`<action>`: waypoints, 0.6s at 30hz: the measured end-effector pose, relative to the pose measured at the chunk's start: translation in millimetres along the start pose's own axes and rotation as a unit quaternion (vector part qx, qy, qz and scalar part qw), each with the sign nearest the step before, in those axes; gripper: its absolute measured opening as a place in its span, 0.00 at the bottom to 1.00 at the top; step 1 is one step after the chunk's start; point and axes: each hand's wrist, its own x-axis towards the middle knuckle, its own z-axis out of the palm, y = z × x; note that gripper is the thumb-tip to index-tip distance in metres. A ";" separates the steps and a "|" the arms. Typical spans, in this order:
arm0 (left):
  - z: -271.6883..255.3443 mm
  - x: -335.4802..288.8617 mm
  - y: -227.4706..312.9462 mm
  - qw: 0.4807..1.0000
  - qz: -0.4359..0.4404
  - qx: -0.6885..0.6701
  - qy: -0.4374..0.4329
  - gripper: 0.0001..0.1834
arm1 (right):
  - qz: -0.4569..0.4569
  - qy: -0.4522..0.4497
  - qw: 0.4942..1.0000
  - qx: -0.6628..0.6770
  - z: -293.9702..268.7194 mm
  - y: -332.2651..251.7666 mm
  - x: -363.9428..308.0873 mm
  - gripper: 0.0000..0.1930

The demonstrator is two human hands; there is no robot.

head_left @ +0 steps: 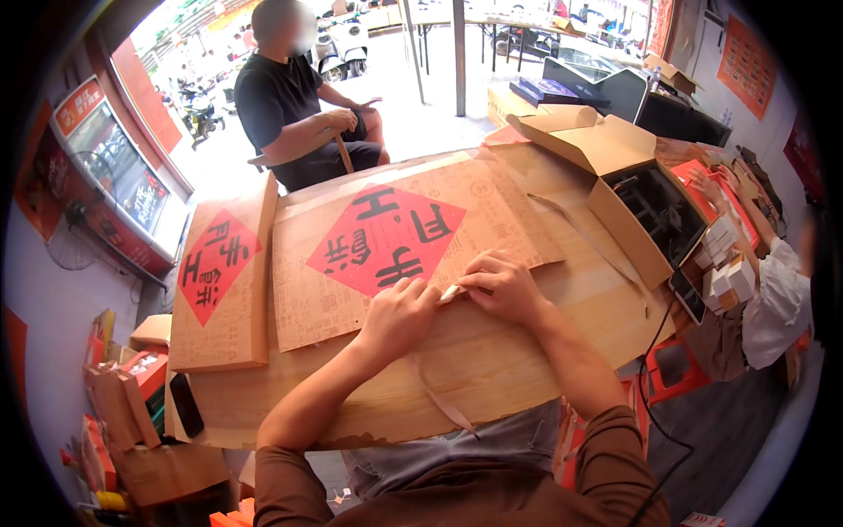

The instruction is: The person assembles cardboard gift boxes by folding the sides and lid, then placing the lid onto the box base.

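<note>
Both hands [399,316] [500,285] pinch flat cardboard's [386,255] near edge.

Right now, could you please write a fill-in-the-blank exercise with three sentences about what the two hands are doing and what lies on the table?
1. The left hand and right hand pinch a thin pale strip at the edge of the flat brown ____ sheet.
2. That sheet bears a red ____-shaped print.
3. Both rest on a round ____ table.

Missing words: cardboard; diamond; wooden
</note>
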 end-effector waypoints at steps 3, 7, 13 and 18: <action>-13.8 4.5 7.0 0.988 -0.094 -0.121 -0.014 0.07 | 0.003 -0.013 1.000 0.008 -1.5 -0.2 0.7 0.04; -13.1 7.5 2.0 0.915 -0.177 -0.361 0.028 0.08 | -0.001 -0.012 1.000 0.014 -5.3 -2.0 2.8 0.04; -41.4 12.1 -10.1 0.808 -0.292 -0.509 -0.047 0.17 | 0.014 -0.019 1.000 0.017 -5.5 2.3 -0.8 0.04; -55.1 16.5 -21.2 0.893 -0.246 -0.378 0.003 0.11 | 0.033 0.001 0.999 0.009 -4.6 2.7 -0.4 0.04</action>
